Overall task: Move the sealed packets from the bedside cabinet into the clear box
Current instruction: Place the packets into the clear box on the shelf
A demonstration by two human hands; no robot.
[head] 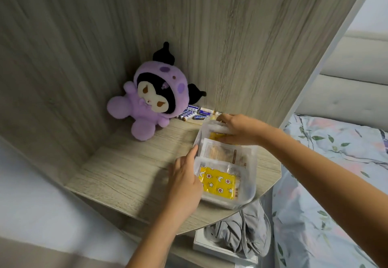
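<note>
2 yellow star-print pkts [218, 183], clear box [251, 181]

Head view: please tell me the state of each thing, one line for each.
clear box: open, no lid, standing on the cabinet top.
yellow star packet: sealed, lying flat inside the box.
white packet: inside the box, under the right hand.
batteries: loose, lying beside the plush toy.
plush toy: sitting in the corner.
left hand: open, touching the box's side.
right hand: pressing the packets.

Both hands [184, 180] [239, 128] hold the packet-filled clear box [251, 186].
</note>
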